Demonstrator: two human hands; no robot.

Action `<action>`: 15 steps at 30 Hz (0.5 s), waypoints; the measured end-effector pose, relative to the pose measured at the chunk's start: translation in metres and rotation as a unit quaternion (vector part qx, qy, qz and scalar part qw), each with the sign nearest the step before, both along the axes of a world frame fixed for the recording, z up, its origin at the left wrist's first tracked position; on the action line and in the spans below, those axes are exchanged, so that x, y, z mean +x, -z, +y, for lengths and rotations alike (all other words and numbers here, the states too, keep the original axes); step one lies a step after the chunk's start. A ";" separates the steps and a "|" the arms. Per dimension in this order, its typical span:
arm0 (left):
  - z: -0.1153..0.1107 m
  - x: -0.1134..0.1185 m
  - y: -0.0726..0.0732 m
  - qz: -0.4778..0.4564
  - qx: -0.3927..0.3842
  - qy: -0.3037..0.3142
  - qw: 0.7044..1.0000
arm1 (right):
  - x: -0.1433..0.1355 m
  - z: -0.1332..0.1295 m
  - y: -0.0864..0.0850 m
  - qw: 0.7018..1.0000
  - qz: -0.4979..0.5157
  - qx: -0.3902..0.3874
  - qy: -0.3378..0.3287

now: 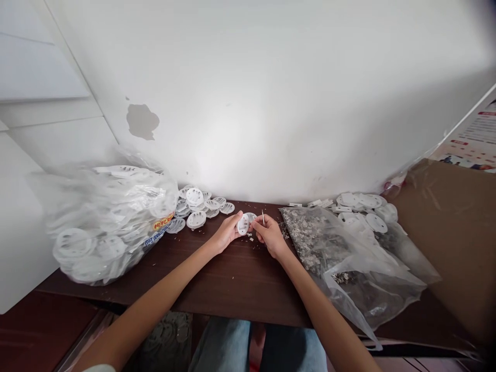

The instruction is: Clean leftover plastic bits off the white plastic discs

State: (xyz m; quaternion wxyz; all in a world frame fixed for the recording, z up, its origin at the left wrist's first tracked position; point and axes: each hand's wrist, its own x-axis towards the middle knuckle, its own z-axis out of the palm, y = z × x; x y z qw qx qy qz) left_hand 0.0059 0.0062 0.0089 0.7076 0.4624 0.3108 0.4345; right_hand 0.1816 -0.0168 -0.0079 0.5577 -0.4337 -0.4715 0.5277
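Observation:
My left hand (228,233) is closed on a white round plastic disc (243,225), tilted up over the middle of the dark table. A second white disc shows just behind it. On the right, my right hand (268,233) pinches a thin pale stick (263,217) that points upward, its fingers close to the disc's right edge. Beneath the discs, a few tiny white pieces (250,235) lie on the table. Loose white discs (196,219) are piled to the left of my left hand.
A large clear bag of white discs (112,227) fills the table's left side. Another clear bag with small metal-looking parts (313,237) lies at the right, beside more white discs (375,222). A white wall (248,103) rises behind, and brown cardboard (453,227) stands far right.

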 end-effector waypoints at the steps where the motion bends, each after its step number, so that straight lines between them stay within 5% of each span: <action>1: 0.000 0.000 0.001 0.001 0.001 0.002 1.000 | 0.000 0.000 0.000 1.000 -0.002 0.000 0.002; 15: 0.001 0.001 0.004 0.036 -0.003 0.001 0.999 | 0.002 0.003 0.007 1.000 0.008 -0.010 -0.016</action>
